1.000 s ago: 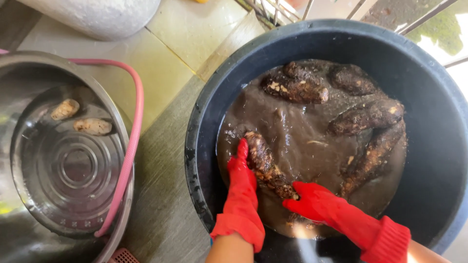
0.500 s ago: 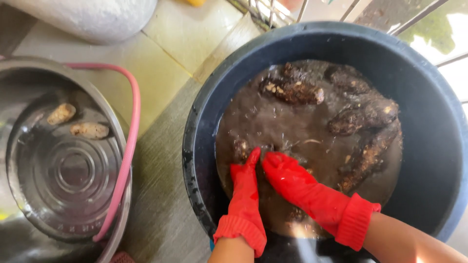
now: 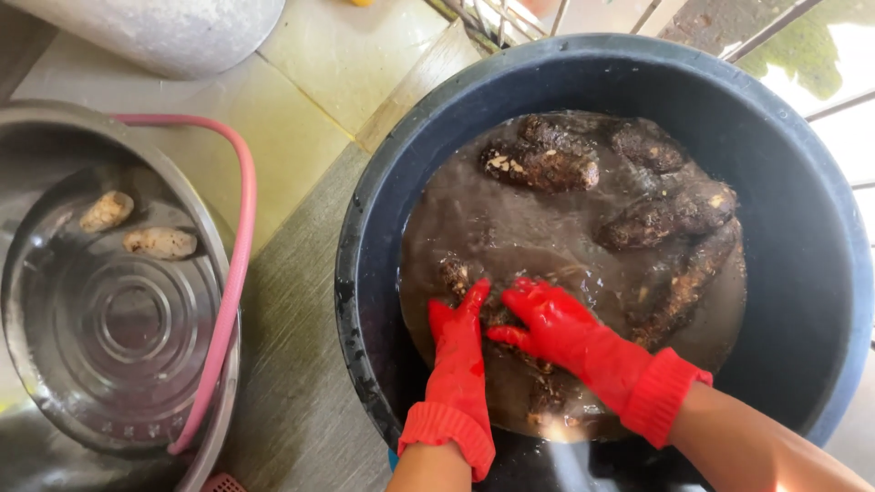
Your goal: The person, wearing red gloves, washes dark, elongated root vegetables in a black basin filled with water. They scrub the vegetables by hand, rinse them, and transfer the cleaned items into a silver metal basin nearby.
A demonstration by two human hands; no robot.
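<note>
A large dark tub holds muddy brown water with several dirty brown roots in it. Both my hands wear red rubber gloves. My left hand and my right hand are side by side in the water at the tub's near side, closed together over one muddy root, most of it hidden under the gloves and water. Other roots lie at the far and right sides.
To the left stands a steel basin of clear water with two paler, cleaner roots, and a pink hose curving over its rim. Tiled floor, a grey sack and a metal grille lie beyond.
My right hand has moved left and up from the tub's near edge to join my left hand over the root. The root is now pushed lower into the water.
</note>
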